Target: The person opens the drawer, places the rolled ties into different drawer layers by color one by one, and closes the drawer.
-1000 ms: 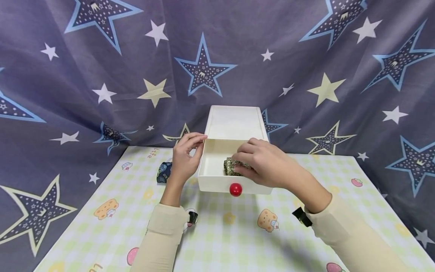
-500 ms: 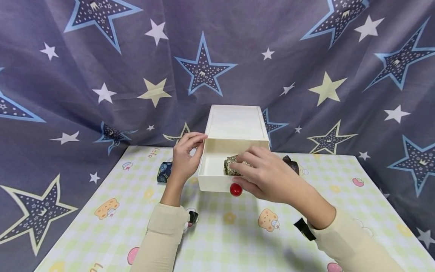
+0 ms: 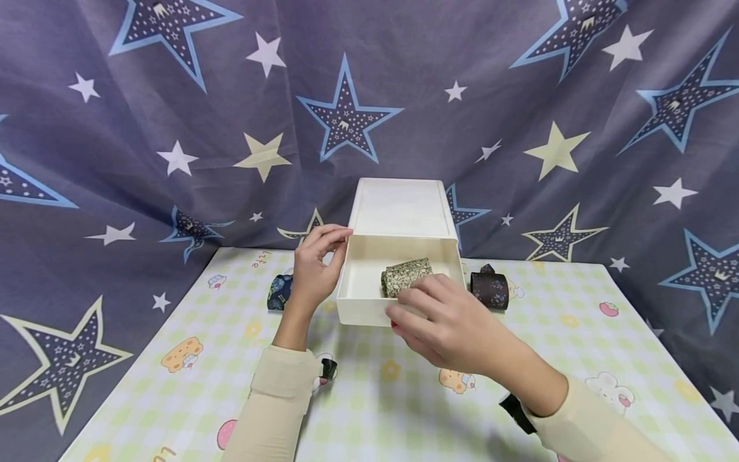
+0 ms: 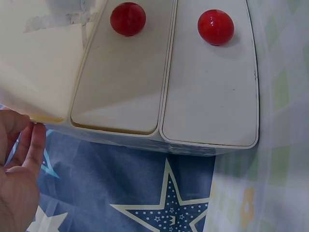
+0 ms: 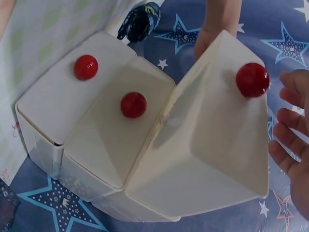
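A white cabinet (image 3: 404, 208) stands on the table with its top drawer (image 3: 364, 312) pulled out. Inside the drawer lies a rolled cloth (image 3: 405, 277), speckled green and cream. My left hand (image 3: 314, 268) touches the cabinet's left edge near the drawer opening with its fingertips. My right hand (image 3: 447, 321) is in front of the drawer with bent fingers and covers most of the red knob in the head view. In the right wrist view, a gap separates those fingers from the knob (image 5: 252, 80), and they hold nothing.
Two lower drawers with red knobs (image 4: 128, 19) are shut. A dark blue patterned roll (image 3: 280, 292) lies left of the cabinet and a dark floral roll (image 3: 489, 289) lies to its right. A starry curtain (image 3: 369, 83) hangs behind the checked tablecloth (image 3: 369, 398).
My right hand has let go of the speckled roll and drawn back toward the knob, leaving the roll in the drawer. The dark roll on the right has come into view. My left hand stays put.
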Available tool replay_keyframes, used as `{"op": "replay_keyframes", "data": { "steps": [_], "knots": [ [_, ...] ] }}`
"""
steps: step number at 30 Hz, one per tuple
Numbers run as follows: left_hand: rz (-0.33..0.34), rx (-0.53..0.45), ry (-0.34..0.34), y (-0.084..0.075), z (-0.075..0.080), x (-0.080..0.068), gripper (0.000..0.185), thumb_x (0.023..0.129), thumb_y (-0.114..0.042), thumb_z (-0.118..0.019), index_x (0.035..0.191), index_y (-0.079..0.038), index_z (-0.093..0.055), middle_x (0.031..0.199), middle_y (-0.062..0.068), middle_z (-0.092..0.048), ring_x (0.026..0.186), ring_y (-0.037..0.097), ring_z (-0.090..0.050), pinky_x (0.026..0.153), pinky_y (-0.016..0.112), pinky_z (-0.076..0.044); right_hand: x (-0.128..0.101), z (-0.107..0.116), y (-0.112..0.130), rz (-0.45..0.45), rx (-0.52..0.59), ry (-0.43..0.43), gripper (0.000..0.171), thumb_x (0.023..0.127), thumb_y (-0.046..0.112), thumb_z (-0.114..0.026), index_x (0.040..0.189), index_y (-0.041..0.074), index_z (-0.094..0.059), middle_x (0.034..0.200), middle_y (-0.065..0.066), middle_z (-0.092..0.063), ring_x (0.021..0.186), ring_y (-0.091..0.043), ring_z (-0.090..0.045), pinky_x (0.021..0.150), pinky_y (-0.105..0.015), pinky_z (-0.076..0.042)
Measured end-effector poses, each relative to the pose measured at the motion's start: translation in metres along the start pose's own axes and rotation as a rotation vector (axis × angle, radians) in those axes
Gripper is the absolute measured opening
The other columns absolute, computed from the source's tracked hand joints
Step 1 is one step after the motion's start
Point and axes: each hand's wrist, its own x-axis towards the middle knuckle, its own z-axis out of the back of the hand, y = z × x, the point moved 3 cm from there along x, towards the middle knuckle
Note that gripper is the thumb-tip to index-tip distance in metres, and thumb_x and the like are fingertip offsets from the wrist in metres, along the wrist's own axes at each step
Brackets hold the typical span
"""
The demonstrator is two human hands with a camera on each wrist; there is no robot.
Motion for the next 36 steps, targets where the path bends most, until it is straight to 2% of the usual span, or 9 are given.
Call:
{"op": "replay_keyframes", "data": {
  "steps": [8,14,20,26,36],
  "knots": [
    [-0.014,-0.005,0.000,0.001,0.000,0.000,0.024,0.092,0.013,-0.065,0.113,0.006,-0.075,0.113,0.017,-0.067,0.092,0.030,-0.070,0.084,0.023,-0.061,-0.005,-0.005,0.013,0.054,-0.037,-0.057,0.018,0.100,0.013,-0.056,0.101,0.006,-0.073,0.098,-0.006,-0.070,0.088,-0.025,-0.064,0.078,-0.035,-0.058],
    [-0.005,-0.013,0.004,0.002,0.000,0.000,0.024,0.093,0.013,-0.065,0.113,0.006,-0.075,0.113,0.018,-0.067,0.092,0.030,-0.069,0.084,0.023,-0.061,-0.012,-0.011,0.020,0.065,-0.077,-0.008,0.021,0.101,0.011,-0.052,0.102,0.007,-0.072,0.100,-0.006,-0.068,0.094,-0.025,-0.065,0.077,-0.035,-0.056],
    [-0.007,0.026,0.011,0.000,0.001,0.000,0.025,0.092,0.014,-0.065,0.114,0.005,-0.075,0.114,0.018,-0.067,0.095,0.031,-0.069,0.085,0.026,-0.062,-0.016,-0.017,0.024,0.075,-0.137,0.008,0.023,0.102,0.007,-0.051,0.101,0.009,-0.074,0.100,-0.005,-0.068,0.096,-0.024,-0.065,0.080,-0.032,-0.058],
    [-0.019,0.027,0.011,-0.002,0.001,0.001,0.024,0.091,0.015,-0.067,0.112,0.008,-0.074,0.114,0.020,-0.067,0.095,0.033,-0.069,0.086,0.024,-0.061,-0.019,-0.021,0.025,0.058,-0.150,0.045,0.028,0.103,0.003,-0.048,0.100,0.009,-0.075,0.104,-0.006,-0.067,0.100,-0.024,-0.064,0.087,-0.032,-0.059],
    [-0.003,0.010,0.013,0.001,0.001,0.000,0.023,0.093,0.013,-0.066,0.113,0.006,-0.074,0.114,0.018,-0.067,0.095,0.031,-0.069,0.086,0.025,-0.061,-0.020,-0.024,0.025,0.024,-0.155,0.088,0.031,0.106,0.001,-0.044,0.104,0.006,-0.075,0.110,-0.008,-0.067,0.102,-0.024,-0.062,0.091,-0.032,-0.058]
  ]
}}
